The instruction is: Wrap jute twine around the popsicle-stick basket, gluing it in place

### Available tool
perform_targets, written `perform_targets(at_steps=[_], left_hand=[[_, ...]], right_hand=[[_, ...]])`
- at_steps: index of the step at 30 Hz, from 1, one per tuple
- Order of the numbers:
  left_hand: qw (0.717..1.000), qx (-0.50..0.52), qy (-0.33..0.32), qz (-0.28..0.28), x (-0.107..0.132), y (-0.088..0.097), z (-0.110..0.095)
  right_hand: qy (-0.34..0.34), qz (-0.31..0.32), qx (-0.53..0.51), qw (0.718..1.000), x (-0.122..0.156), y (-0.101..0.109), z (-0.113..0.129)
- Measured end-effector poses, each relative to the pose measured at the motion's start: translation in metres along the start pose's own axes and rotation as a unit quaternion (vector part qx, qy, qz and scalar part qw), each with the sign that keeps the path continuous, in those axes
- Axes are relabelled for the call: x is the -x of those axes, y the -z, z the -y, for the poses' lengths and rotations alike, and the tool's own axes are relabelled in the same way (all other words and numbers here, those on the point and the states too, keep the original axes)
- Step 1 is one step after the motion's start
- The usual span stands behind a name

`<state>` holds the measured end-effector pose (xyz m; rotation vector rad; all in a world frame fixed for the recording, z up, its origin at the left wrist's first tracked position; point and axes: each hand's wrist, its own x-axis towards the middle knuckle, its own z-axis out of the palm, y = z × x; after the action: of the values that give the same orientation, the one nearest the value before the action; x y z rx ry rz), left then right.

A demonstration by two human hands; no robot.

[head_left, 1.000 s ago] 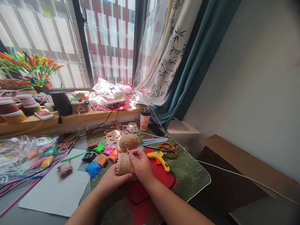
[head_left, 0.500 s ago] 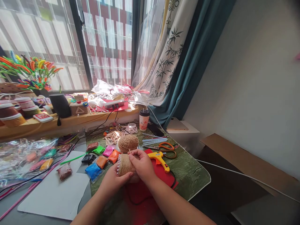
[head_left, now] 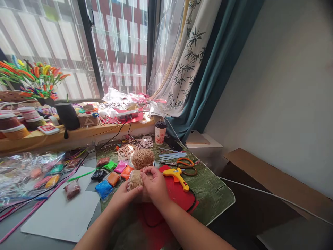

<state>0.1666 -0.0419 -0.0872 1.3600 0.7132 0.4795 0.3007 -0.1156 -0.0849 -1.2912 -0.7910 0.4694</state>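
A twine-wrapped cylinder (head_left: 135, 180) lies on its side between my hands, with a row of pale beads round its left end. My left hand (head_left: 125, 195) is closed round the beaded end, thumb along the near side. Fingers of my right hand (head_left: 156, 185) pinch a strand of twine at the cylinder's top; the hand covers much of its right part. Just behind sits a ball of twine (head_left: 142, 158). A yellow glue gun (head_left: 178, 176) rests on a red sheet (head_left: 178, 195) to the right, beside orange-handled scissors (head_left: 187, 163).
Colourful clay packets (head_left: 104, 188) lie left of my hands, near a white board (head_left: 57, 211). Behind are glue sticks (head_left: 171, 156), a lidded paper cup (head_left: 160, 133) and wooden pieces (head_left: 126, 152). A black cord (head_left: 194, 200) loops over the red sheet. A crowded windowsill (head_left: 109, 129) borders the table.
Both hands and the cylinder have shifted slightly left, and the cylinder has turned a little. My right hand now covers more of its wrapped side. The twine ball stays in place.
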Motion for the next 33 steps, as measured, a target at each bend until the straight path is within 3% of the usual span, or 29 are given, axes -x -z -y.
perform_targets(at_steps=[5, 13, 19, 33], left_hand=[[1.000, -0.020, -0.008, 0.015, 0.000, -0.003, -0.006], [0.994, -0.069, -0.077, 0.029, 0.005, -0.012, -0.003], [0.992, -0.076, -0.072, 0.070, 0.007, -0.008, -0.003], [0.992, -0.061, -0.055, 0.099, 0.006, -0.001, 0.003]], right_hand=[[0.027, -0.004, 0.025, 0.999, 0.007, 0.001, 0.002], [-0.127, 0.010, -0.070, 0.989, -0.012, 0.009, 0.009], [-0.090, -0.021, -0.064, 0.994, -0.007, 0.006, 0.000], [-0.077, -0.024, -0.053, 0.995, -0.005, 0.005, -0.001]])
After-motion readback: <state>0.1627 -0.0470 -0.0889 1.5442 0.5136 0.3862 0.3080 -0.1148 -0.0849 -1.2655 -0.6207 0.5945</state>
